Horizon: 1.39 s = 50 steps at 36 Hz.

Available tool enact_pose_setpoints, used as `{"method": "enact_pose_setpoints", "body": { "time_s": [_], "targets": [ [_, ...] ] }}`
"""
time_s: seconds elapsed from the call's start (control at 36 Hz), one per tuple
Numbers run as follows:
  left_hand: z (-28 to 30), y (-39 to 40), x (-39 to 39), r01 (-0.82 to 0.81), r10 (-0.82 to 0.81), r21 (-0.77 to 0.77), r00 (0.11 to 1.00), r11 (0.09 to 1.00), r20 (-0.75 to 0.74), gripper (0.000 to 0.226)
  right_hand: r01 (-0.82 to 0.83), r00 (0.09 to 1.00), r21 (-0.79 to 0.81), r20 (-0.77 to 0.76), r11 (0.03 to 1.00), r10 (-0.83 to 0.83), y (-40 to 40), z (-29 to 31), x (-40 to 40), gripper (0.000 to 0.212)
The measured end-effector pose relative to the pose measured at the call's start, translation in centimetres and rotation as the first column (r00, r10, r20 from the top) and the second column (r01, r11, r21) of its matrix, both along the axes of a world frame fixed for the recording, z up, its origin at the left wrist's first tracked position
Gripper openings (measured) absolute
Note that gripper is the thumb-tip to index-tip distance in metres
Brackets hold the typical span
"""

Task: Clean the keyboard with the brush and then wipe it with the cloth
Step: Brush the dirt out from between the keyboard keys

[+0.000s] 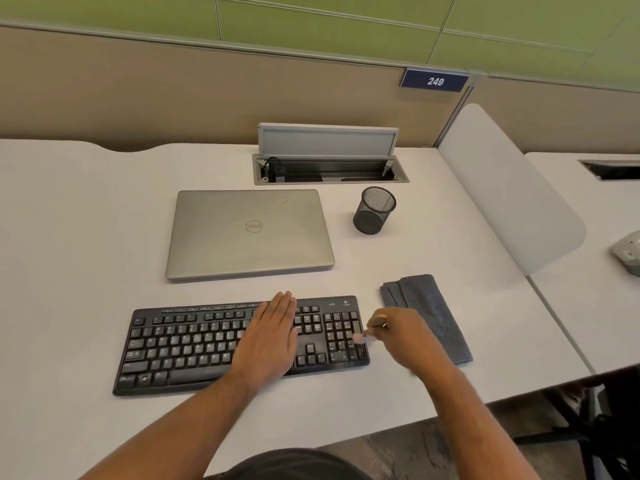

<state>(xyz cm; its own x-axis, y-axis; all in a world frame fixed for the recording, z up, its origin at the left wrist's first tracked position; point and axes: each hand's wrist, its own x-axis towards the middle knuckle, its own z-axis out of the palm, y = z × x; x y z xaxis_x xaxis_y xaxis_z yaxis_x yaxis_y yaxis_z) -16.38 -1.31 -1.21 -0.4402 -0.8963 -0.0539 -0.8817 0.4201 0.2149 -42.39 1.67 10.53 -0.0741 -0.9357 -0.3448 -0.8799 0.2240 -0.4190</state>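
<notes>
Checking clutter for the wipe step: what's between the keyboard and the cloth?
Head view: bare desk between the keyboard and the folded grey cloth. The right hand, holding the brush, hangs over that gap.

A black keyboard [194, 344] with pale lettering, a grey cloth [429, 317], a silver laptop [249, 233], a black mesh cup [374, 210], a white desk [69, 237], a navy number plate [434, 80] and green upper wall panels [311, 19] are seen.
</notes>
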Motion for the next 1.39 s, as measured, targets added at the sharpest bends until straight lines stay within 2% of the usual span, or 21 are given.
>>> {"method": "enact_pose_setpoints", "body": {
  "time_s": [0.06, 0.19, 0.33, 0.42, 0.56, 0.64, 0.72, 0.78, 0.83, 0.89, 0.97, 1.19, 1.28, 1.39],
  "targets": [
    [0.0, 0.0, 0.0, 0.0, 0.0, 0.005, 1.0, 1.0, 0.004, 0.063, 0.0, 1.0, 0.0, -0.014, 1.0, 0.0, -0.1, 0.2, -0.6, 0.015],
    [0.1, 0.0, 0.0, 0.001, -0.001, 0.002, 1.0, 1.0, -0.002, 0.064, -0.035, 0.98, -0.069, 0.191, 0.997, 0.047, -0.1, 1.0, 1.9, 0.007],
    [0.1, 0.1, -0.1, -0.001, 0.001, -0.003, 1.0, 1.0, -0.013, 0.064, -0.121, 0.961, -0.068, 0.243, 0.99, 0.134, 0.1, -0.5, 4.5, 0.007],
    [0.0, 0.0, -0.1, 0.001, -0.001, 0.002, 1.0, 1.0, -0.014, 0.063, -0.082, 0.977, -0.038, 0.194, 0.996, 0.087, 0.0, -0.7, 3.4, 0.012],
    [-0.2, -0.1, 0.0, -0.003, 0.003, -0.003, 1.0, 1.0, -0.006, 0.062, -0.072, 0.997, -0.047, -0.012, 0.996, 0.072, 0.2, -1.0, 0.2, 0.017],
    [-0.2, -0.1, 0.0, -0.003, 0.003, 0.001, 1.0, 1.0, -0.012, 0.062, -0.007, 0.998, -0.089, -0.058, 0.996, 0.002, 0.5, -1.2, -0.6, 0.018],
    [-0.2, 0.0, 0.0, -0.004, 0.004, -0.009, 1.0, 1.0, -0.006, 0.063, 0.193, 0.975, -0.139, 0.141, 0.971, -0.174, 1.0, -0.9, 0.8, 0.02],
    [-0.2, 0.0, 0.0, -0.002, 0.002, -0.007, 1.0, 1.0, -0.007, 0.063, 0.298, 0.934, -0.143, 0.249, 0.944, -0.257, 1.4, -0.8, 2.4, 0.032],
    [-0.2, -0.1, 0.0, -0.002, 0.002, -0.008, 1.0, 1.0, -0.007, 0.063, 0.361, 0.907, -0.172, 0.294, 0.917, -0.302, 1.7, -1.3, 3.6, 0.052],
    [-0.3, -0.1, 0.0, 0.003, -0.003, -0.004, 1.0, 1.0, -0.003, 0.063, 0.392, 0.901, -0.214, 0.285, 0.895, -0.327, 1.9, -1.9, 4.4, 0.053],
    [-0.2, -0.1, 0.0, 0.002, -0.002, -0.006, 1.0, 1.0, -0.009, 0.064, 0.393, 0.907, -0.242, 0.263, 0.887, -0.329, 2.4, -2.8, 4.9, 0.043],
    [-0.1, -0.1, -0.1, -0.002, 0.001, -0.005, 1.0, 1.0, -0.011, 0.064, 0.307, 0.946, -0.172, 0.159, 0.936, -0.281, 2.4, -3.7, 3.9, 0.05],
    [-0.1, -0.1, 0.0, 0.0, 0.0, -0.004, 1.0, 1.0, -0.011, 0.064, 0.323, 0.935, -0.231, 0.226, 0.918, -0.273, 2.4, -3.5, 3.8, 0.041],
    [-0.2, -0.1, -0.1, -0.001, 0.001, -0.004, 1.0, 1.0, -0.009, 0.064, 0.255, 0.959, -0.287, 0.197, 0.923, -0.204, 3.0, -3.7, 4.5, 0.033]
  ]
}}
